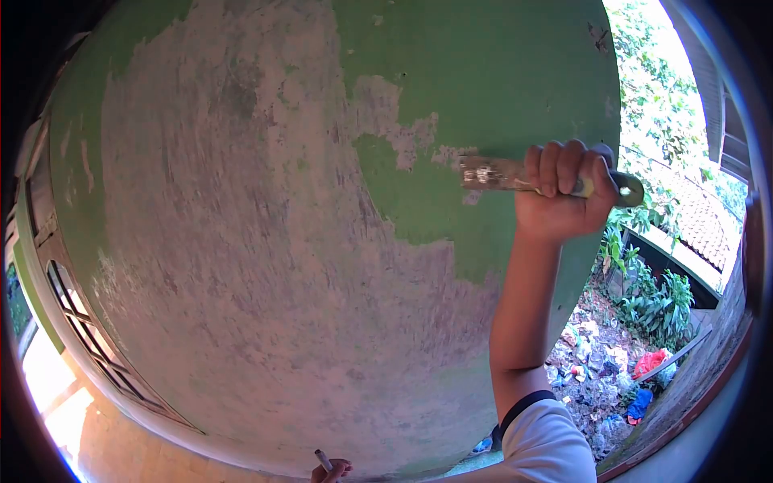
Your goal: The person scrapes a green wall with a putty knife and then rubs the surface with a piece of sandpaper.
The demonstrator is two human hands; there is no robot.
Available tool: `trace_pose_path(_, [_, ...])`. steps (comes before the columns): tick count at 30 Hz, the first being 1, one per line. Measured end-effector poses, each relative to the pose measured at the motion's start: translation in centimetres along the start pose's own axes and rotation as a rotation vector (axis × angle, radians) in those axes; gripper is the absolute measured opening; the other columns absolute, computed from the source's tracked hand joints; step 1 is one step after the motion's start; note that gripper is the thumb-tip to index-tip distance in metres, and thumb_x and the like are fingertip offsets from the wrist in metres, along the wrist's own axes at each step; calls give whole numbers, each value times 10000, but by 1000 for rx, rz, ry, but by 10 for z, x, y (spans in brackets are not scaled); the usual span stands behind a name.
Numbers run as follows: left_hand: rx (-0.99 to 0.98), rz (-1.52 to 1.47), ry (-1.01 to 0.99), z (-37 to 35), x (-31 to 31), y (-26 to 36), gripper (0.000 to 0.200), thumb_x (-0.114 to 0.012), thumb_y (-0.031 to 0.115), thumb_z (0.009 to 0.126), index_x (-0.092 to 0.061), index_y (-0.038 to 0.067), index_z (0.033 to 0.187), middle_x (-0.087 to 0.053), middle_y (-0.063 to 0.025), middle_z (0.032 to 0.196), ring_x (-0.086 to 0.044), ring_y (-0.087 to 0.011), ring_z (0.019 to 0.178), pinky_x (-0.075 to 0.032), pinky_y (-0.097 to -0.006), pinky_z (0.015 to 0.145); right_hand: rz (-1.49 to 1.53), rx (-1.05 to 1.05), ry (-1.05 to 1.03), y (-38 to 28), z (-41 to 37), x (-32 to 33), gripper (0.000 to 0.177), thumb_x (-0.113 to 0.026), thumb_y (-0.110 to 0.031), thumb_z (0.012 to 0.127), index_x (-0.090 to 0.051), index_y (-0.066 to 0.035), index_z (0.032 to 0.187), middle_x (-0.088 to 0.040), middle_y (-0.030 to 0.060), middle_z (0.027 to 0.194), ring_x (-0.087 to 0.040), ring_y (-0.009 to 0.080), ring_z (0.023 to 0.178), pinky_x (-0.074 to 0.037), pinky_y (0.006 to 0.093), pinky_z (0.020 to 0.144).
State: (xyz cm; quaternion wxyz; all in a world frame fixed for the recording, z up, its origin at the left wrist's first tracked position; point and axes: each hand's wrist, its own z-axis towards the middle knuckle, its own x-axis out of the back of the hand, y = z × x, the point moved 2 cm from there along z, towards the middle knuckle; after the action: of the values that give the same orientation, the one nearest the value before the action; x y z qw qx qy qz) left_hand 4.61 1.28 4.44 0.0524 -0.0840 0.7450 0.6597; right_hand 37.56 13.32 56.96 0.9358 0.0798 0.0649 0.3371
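My right hand (566, 181) is raised at the right, its fingers wrapped around the handle of a scraper (493, 174). The scraper's worn metal blade points left and lies against the green-painted wall (499, 88), at the edge of a bare patch. The handle's rounded end, with a hole in it, sticks out past my thumb. Low in the view, my left hand (332, 472) is partly cut off by the frame's bottom. Between its fingers is a thin white stick with a dark tip, seemingly a cigarette (323, 460).
A large scraped, greyish area (266, 241) covers the wall's middle and left. Beyond the wall's right edge lie a litter heap (600, 370), green plants (656, 294) and a tiled roof (708, 229). At the left are a barred window (101, 338) and a tan tiled floor (121, 435).
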Motion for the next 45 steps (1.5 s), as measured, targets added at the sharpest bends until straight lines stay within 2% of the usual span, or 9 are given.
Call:
trace_pose_path(11, [66, 12, -20, 4, 5, 10, 299, -605, 323, 810, -614, 53, 936, -597, -43, 815, -525, -141, 727, -408, -291, 662, -33, -11, 21, 3, -4, -13, 199, -385, -227, 862, -411, -119, 697, -362, -7, 550, -307, 86, 438, -271, 244, 445])
trace_pose_path(17, [73, -29, -38, 1, 8, 15, 344, -583, 362, 814, -609, 48, 951, -584, -43, 806, -523, -150, 745, -407, -307, 665, 71, 138, -79, -26, -1, -15, 147, -377, -188, 845, -430, -125, 723, -356, 0, 539, -305, 104, 415, -287, 257, 436])
trace_pose_path(22, [33, 51, -22, 4, 10, 10, 360, -582, 389, 810, -611, 61, 956, -560, -34, 798, -499, -149, 733, -399, -295, 654, -19, -13, 27, 3, -2, -12, 166, -379, -197, 845, -425, -129, 700, -360, -2, 542, -306, 102, 420, -280, 255, 435])
trace_pose_path(26, [35, 29, -14, 2, 8, 15, 363, -586, 392, 805, -613, 63, 957, -556, -33, 794, -490, -147, 721, -396, -293, 652, 56, 135, -82, -16, -2, -17, 138, -378, -175, 842, -429, -116, 728, -343, -3, 539, -300, 105, 423, -286, 268, 429])
trace_pose_path(28, [137, -27, 10, 1, 6, 16, 364, -588, 390, 804, -613, 62, 960, -568, -36, 795, -492, -140, 712, -396, -293, 654, 27, 28, 66, 5, -5, -7, 137, -375, -170, 844, -425, -114, 730, -348, -1, 541, -298, 105, 423, -290, 266, 432])
trace_pose_path(34, [65, 12, -21, 7, 11, 8, 350, -588, 377, 810, -616, 61, 957, -593, -34, 813, -489, -120, 701, -391, -285, 641, 68, 62, -23, -7, 3, -19, 129, -391, -150, 829, -407, -111, 706, -336, 0, 534, -293, 99, 424, -288, 266, 429])
trace_pose_path(38, [68, 62, -19, 7, 10, 8, 343, -579, 370, 819, -614, 55, 950, -594, -36, 817, -495, -122, 711, -391, -281, 644, 129, 28, 144, 6, -3, -10, 157, -397, -167, 822, -397, -119, 672, -341, -7, 536, -301, 91, 422, -294, 260, 438])
trace_pose_path(40, [66, 52, -38, 8, 11, 8, 331, -566, 363, 830, -613, 57, 947, -595, -38, 825, -497, -121, 711, -394, -280, 649, -105, 34, 7, 6, -2, -19, 164, -400, -179, 823, -398, -123, 669, -348, -9, 540, -307, 86, 428, -299, 255, 441])
trace_pose_path(45, [61, 58, -34, 10, 16, 2, 310, -566, 345, 834, -612, 60, 949, -590, -37, 824, -500, -122, 710, -400, -280, 645, 55, 121, -2, -11, 2, -18, 186, -407, -202, 839, -429, -119, 674, -356, -12, 540, -312, 90, 438, -300, 246, 457])
